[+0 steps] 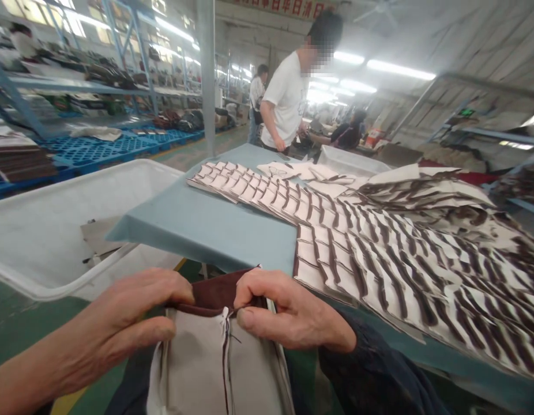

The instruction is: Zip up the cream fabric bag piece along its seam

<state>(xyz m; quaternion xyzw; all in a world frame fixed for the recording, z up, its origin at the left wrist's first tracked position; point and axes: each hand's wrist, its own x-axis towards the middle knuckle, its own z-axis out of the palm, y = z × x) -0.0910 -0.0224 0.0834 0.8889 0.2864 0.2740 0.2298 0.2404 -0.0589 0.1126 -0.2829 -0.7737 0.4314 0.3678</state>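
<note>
Through the head view, I have both hands, left hand [141, 308] and right hand [288, 311], gripping the brown rim [213, 294] of a cream fabric pouch [193, 363] just off the worktop's [206, 225] near edge, likely light, floppy and best held there.

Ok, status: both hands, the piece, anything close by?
Left hand on piece, at brown band. Right hand pinching beside seam. Stacks on table, beyond and right.
</note>
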